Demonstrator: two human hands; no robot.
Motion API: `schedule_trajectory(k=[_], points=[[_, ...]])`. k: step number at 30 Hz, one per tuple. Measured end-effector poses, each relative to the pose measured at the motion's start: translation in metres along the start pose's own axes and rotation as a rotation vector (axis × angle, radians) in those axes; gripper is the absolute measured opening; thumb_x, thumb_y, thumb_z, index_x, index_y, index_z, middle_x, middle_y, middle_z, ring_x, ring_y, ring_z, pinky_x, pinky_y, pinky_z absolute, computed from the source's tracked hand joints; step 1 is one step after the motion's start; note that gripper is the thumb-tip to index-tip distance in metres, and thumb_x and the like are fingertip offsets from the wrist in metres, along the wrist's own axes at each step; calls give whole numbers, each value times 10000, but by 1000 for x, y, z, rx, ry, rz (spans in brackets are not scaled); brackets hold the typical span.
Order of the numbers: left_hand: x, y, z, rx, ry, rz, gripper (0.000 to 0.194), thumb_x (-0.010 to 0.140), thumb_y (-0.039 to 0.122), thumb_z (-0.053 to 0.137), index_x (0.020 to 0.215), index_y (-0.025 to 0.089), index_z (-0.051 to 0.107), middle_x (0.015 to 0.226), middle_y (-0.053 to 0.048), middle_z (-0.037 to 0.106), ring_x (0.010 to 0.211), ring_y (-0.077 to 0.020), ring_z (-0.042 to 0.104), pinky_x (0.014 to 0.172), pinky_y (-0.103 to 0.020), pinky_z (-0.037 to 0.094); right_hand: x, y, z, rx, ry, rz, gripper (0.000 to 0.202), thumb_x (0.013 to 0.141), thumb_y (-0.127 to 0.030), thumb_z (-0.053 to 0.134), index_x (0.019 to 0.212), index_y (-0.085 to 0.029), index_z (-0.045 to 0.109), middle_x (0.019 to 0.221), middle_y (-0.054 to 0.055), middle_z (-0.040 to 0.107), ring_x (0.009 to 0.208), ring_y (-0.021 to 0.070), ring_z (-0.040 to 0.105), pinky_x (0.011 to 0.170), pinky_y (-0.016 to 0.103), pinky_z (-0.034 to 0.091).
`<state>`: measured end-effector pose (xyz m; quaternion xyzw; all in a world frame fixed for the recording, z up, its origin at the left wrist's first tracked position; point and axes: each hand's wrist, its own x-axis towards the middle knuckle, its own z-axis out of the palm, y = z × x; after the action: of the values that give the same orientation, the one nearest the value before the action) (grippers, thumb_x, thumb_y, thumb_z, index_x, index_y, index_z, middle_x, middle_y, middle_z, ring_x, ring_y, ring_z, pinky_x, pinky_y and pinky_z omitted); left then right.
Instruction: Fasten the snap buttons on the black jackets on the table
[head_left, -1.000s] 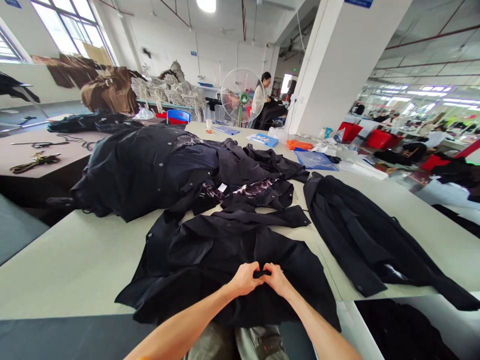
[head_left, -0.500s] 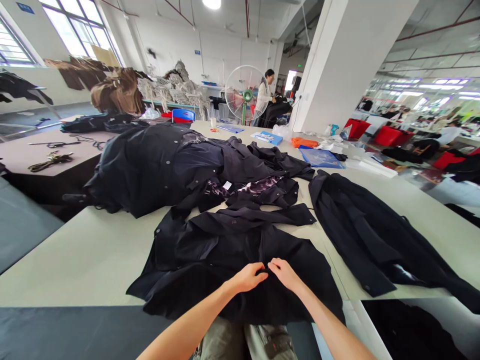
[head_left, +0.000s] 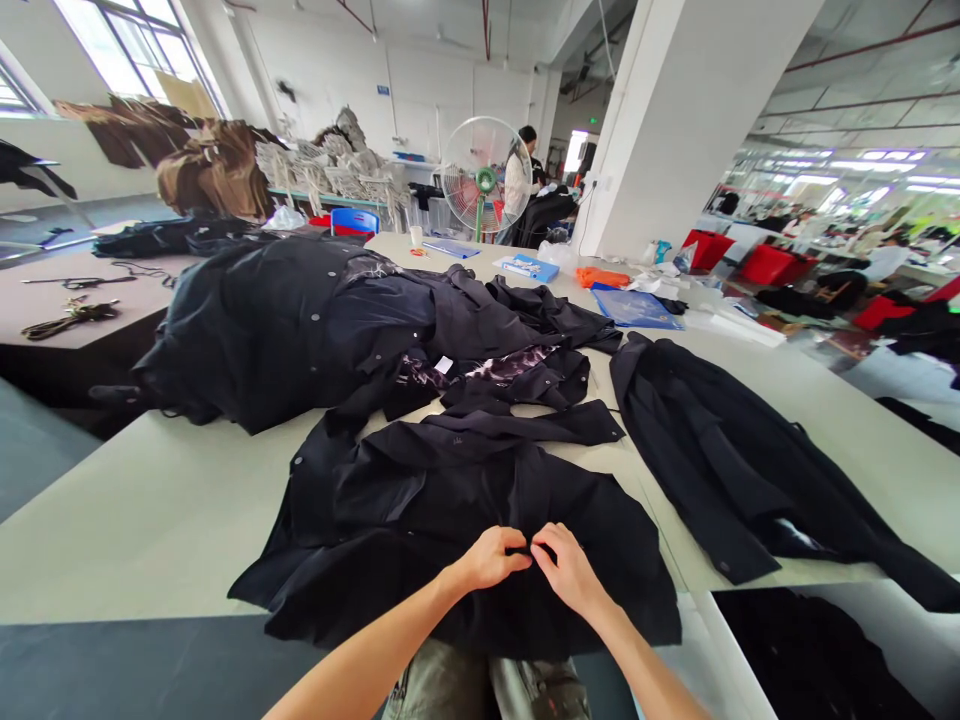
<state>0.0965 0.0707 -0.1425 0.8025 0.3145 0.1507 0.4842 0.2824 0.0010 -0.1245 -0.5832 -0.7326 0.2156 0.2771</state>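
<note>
The nearest black garment [head_left: 450,495] lay on the counter [head_left: 180,500], longer spread running left to right, directly beneath the left grip [head_left: 491,558], pinching its cloth, and the equally near right grip [head_left: 568,570], whose hold could not be determined.

No readable lettering, numbers or brands

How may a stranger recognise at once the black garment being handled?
Start from the pale table filling the foreground. At its near edge, a black garment lies spread, nearer than the large dark heap and left of the separate dark garment. Only this one lies under the left hand and the right hand.
</note>
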Motion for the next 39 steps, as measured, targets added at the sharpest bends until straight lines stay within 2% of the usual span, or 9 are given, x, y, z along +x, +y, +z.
schedule_trajectory(k=[5, 9, 12, 15, 18, 26, 39], points=[[1, -1, -3, -164, -2, -91, 244, 899, 356, 526, 814, 153, 632, 729, 30, 554, 703, -128, 479, 665, -236, 374, -1, 9, 11, -50, 115, 0, 154, 969, -205, 487, 982, -207, 641, 952, 45, 657, 908, 217, 599, 870, 377, 450], [0, -1, -4, -113, -16, -79, 256, 926, 350, 487, 875, 163, 655, 785, 5, 620, 737, -146, 534, 693, -245, 407, -2, 11, 14, -111, 164, -32, 170, 951, -177, 494, 1037, -206, 637, 1005, 61, 661, 981, 239, 601, 931, 412, 444], [-3, -1, 3, 2, 40, 15, 161, 880, 295, 571, 941, 170, 652, 902, -25, 661, 834, -175, 583, 770, -266, 439, -9, 15, 15, -115, 139, -52, 180, 937, -165, 503, 1057, -207, 629, 1012, 65, 667, 990, 250, 603, 954, 438, 441], [-7, -1, 13, 91, 111, 103, 102, 843, 250, 637, 895, 163, 630, 882, -30, 644, 827, -176, 582, 768, -270, 445, -16, 19, 16, -76, 95, -73, 198, 925, -165, 510, 1079, -212, 625, 1031, 66, 675, 1007, 254, 608, 1020, 476, 410], [-10, 2, 20, 128, 179, 151, 98, 854, 246, 660, 882, 165, 612, 870, -25, 632, 813, -169, 574, 754, -268, 440, -20, 20, 14, -7, 52, -62, 215, 916, -163, 500, 1082, -211, 629, 1043, 69, 677, 1014, 254, 607, 1007, 468, 424], [-14, 3, 27, 180, 224, 158, 182, 947, 336, 610, 887, 166, 631, 852, -28, 645, 802, -169, 582, 756, -281, 434, -20, 16, 11, 179, 6, 14, 249, 976, -296, 435, 1029, -206, 661, 1022, 83, 693, 972, 251, 628, 948, 441, 454], [-11, -1, 29, 222, 225, 153, 223, 966, 369, 580, 893, 165, 635, 843, -38, 647, 803, -174, 585, 764, -295, 451, -24, 28, 22, 235, 29, 70, 266, 924, -354, 494, 1043, -210, 684, 1093, 86, 711, 1072, 275, 629, 1005, 463, 435]])
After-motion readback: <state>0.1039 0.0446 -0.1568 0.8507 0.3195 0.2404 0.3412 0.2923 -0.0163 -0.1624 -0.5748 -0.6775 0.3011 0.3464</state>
